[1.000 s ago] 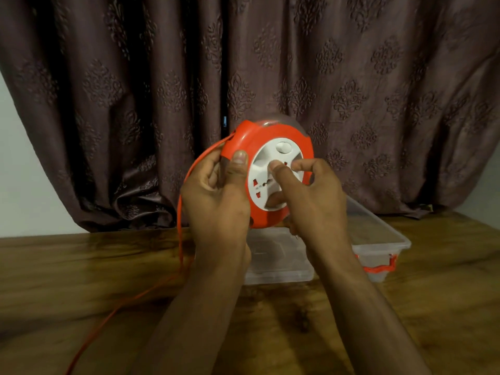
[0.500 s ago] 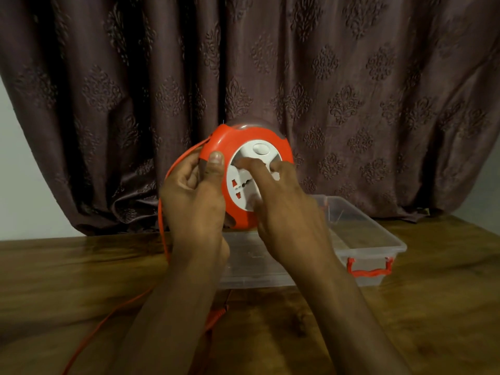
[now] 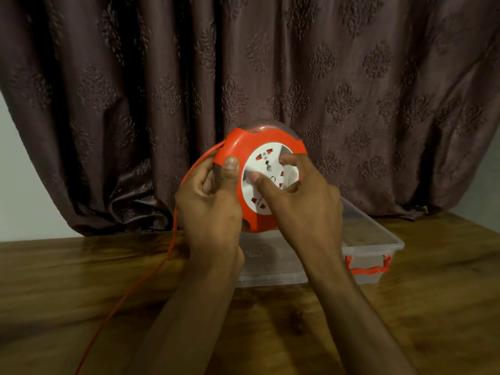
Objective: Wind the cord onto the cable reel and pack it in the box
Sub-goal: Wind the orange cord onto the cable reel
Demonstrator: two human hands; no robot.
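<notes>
Curtain [image 3: 351, 77]: dark patterned fabric fills the background, reaching down to the counter's far edge.

Counter [image 3: 67, 280]: wooden surface, carrying the box and the loose run of cord.

Box [image 3: 378, 239]: clear plastic, lidless as seen, with an orange latch [image 3: 368, 266] on its near end. It sits on the counter directly behind and below the hands. Nothing can be made out inside it; the reel is not packed.

Cable reel [image 3: 265, 142]: orange housing with a white socket face, held upright in the air above the box, face toward the camera.

Left hand [image 3: 211, 201]: grips the reel's left rim, thumb laid across the front of the housing, fingers wrapped behind.

Right hand [image 3: 305, 204]: fingers curled onto the white socket face, thumb and forefinger pressed into its recesses, apparently placed to turn it.

Cord [image 3: 151, 272]: orange, leaves the reel at the upper left, drops past the left hand, then runs across the counter and out of the bottom-left of view.

Assessment: winding is in hand but incomplete; a visible length remains unwound, its total not determinable. Packing into the box has not begun.
</notes>
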